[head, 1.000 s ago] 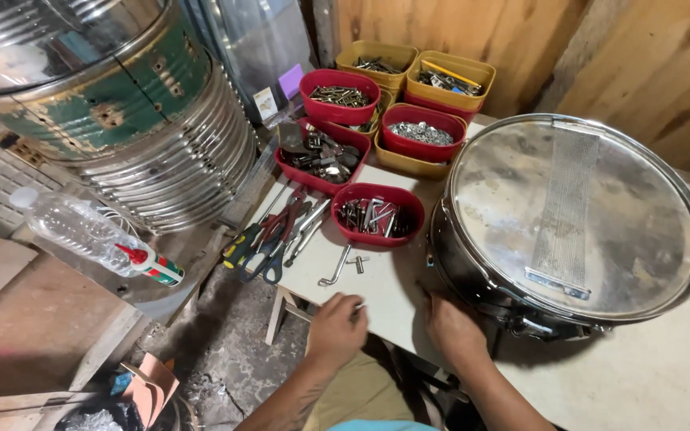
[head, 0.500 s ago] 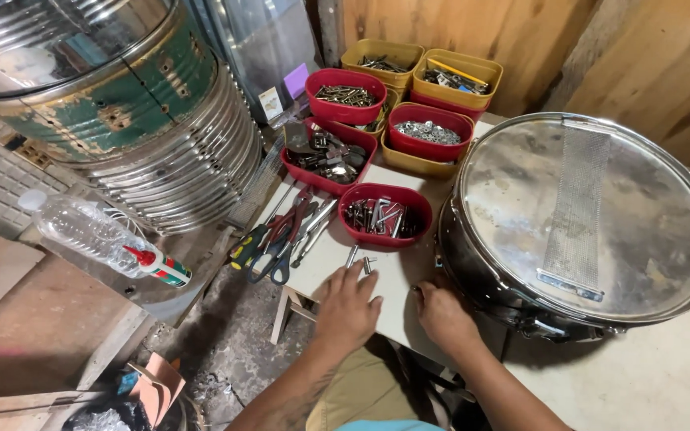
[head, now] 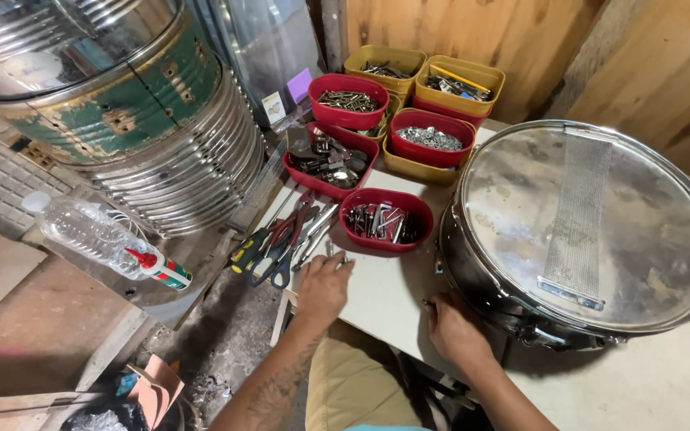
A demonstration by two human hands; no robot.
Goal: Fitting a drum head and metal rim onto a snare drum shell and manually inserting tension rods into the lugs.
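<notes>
From the head view, I judge the main risk to be at the left hand (head: 323,286): it reaches for a small metal key (head: 334,254) lying on the counter (head: 377,295), just in front of the red bin (head: 385,221) of hardware and beside the pliers (head: 285,239). The key is small and close to the counter edge, so a careless touch could push it off to the floor. The fingers could also knock the bin. The left hand is half open, fingers spread and bent, fingertips at the key; I cannot tell if it grips it already. The right hand (head: 453,327) rests loosely curled against the lower side of the drum (head: 584,231), touching its shell near a lug, holding nothing that I see.
</notes>
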